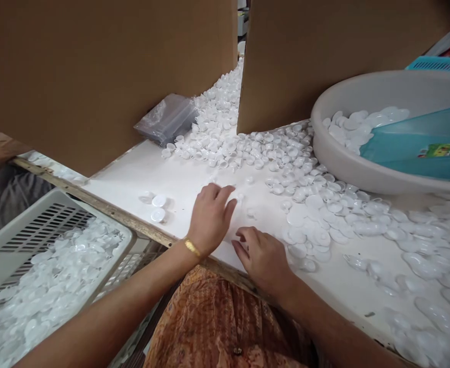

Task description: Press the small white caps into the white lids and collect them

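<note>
On the counter (119,176), two caps (159,200) are set apart, the heap (227,145) seemingly unworked; left hand (209,220) and right hand (266,258) are held with fingertips parted.

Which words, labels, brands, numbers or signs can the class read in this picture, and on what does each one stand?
Readable texts: none.
Small green-and-yellow sticker on the flat teal plastic piece in the round grey plastic tub: too small and blurred to read.
Clear plastic package: no print can be made out.
</note>
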{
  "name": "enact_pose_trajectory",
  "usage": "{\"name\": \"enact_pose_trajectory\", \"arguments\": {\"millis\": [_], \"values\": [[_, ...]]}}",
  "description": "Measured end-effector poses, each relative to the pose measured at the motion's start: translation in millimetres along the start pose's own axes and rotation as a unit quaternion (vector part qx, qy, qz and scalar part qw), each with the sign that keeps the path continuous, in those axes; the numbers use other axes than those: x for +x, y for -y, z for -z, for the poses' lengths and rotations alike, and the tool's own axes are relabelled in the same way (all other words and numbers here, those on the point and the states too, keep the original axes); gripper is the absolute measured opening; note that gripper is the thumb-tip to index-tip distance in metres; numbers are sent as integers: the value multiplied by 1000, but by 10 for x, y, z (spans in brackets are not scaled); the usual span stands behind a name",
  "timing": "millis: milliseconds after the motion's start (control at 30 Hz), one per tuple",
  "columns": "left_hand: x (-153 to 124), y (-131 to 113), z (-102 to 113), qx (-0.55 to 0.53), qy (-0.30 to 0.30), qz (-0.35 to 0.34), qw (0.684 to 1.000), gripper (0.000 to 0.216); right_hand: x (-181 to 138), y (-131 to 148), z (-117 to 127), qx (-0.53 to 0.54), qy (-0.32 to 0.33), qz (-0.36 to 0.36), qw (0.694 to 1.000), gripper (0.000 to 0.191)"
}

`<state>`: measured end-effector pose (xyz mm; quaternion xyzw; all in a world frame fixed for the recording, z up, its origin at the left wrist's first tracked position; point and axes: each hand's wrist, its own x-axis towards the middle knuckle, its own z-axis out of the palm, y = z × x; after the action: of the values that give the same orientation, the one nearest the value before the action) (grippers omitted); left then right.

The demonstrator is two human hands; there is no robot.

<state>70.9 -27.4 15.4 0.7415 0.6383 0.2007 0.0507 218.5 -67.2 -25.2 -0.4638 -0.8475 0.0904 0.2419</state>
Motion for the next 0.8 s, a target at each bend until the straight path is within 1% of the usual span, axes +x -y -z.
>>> {"name": "enact_pose_trajectory", "arguments": {"millis": [33,100,167,233,300,433,500,567,667,800], "values": [[55,-47,-64,26,-9,-29,999,37,0,-13,8,-1,-9,-25,1000,7],[138,-101,-218,69,1,-70,995,42,2,-42,13,-8,-8,-64,998,7],[171,-104,-367,87,21,-98,991,47,2,-63,3,-11,16,-92,996,7],[170,-77,-468,90,36,-116,989,48,5,-69,-12,-1,59,-124,990,4],[166,-49,-511,87,52,-127,987,48,18,-64,-21,17,114,-151,982,4],[206,-28,-512,75,92,-127,985,47,103,-56,11,47,211,-174,961,8],[232,-26,-507,80,99,-116,985,47,163,-65,51,62,254,-187,947,10],[241,-22,-507,90,94,-105,986,49,207,-79,89,77,284,-188,937,12],[216,-14,-511,98,68,-98,988,51,212,-103,114,81,287,-178,938,12],[160,23,-485,112,10,-101,989,52,177,-164,128,68,227,-160,958,11]]}}
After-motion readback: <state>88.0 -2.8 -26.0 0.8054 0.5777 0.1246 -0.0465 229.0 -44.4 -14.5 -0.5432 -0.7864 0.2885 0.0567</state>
